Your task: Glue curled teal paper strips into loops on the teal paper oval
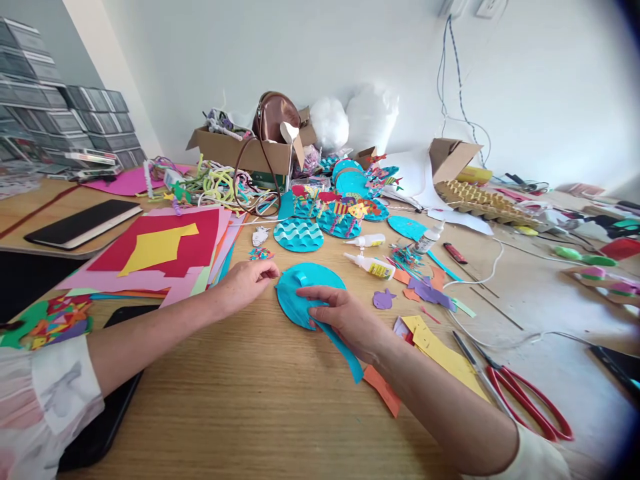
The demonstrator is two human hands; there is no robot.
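A round blue disc lies on the table in front of me. My right hand is over its right side, thumb and fingers closed on a blue paper strip. The strip's tail hangs toward me past the disc, and a small curl of blue paper rises near the disc's middle. My left hand is at the disc's upper left edge, its fingertips pinched together. Whatever is between them is hidden. Just beyond stands a finished-looking disc with wavy blue strips.
Glue bottles lie behind the disc. Red-handled scissors, yellow paper and paper scraps are on the right. Stacked coloured paper and a black notebook are left. A cardboard box stands at the back.
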